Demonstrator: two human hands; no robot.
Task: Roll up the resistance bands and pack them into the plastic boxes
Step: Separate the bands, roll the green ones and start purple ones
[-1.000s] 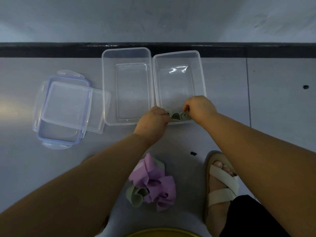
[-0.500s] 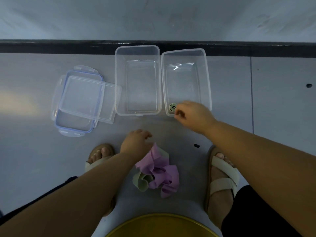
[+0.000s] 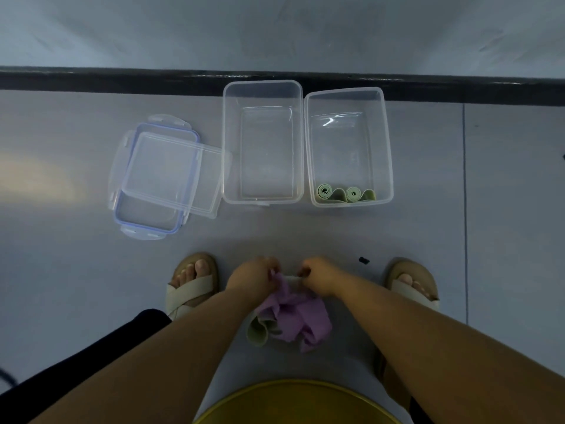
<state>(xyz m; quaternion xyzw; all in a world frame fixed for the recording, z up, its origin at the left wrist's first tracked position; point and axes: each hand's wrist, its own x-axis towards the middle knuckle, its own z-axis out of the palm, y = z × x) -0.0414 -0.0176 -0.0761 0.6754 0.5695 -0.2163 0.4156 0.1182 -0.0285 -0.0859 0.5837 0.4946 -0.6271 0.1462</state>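
Two clear plastic boxes stand side by side on the grey floor near the wall. The left box (image 3: 227, 148) holds nothing. The right box (image 3: 387, 154) has two rolled green bands (image 3: 345, 193) at its near end. A loose pile of purple bands (image 3: 293, 316) with a pale green band (image 3: 258, 332) lies on the floor between my feet. My left hand (image 3: 253, 275) and my right hand (image 3: 319, 275) both pinch a band at the top of that pile, a short pale strip stretched between them.
Two clear lids (image 3: 162, 175), one with a blue seal, lie stacked left of the boxes. A dark skirting strip (image 3: 122, 81) runs along the wall. My sandalled feet (image 3: 192, 283) flank the pile. A yellow rounded object (image 3: 296, 402) sits at the bottom edge.
Both hands left the right box, where the rolled green bands now lie, and came down to the pile, taking hold of a band there. The camera view shifted back.
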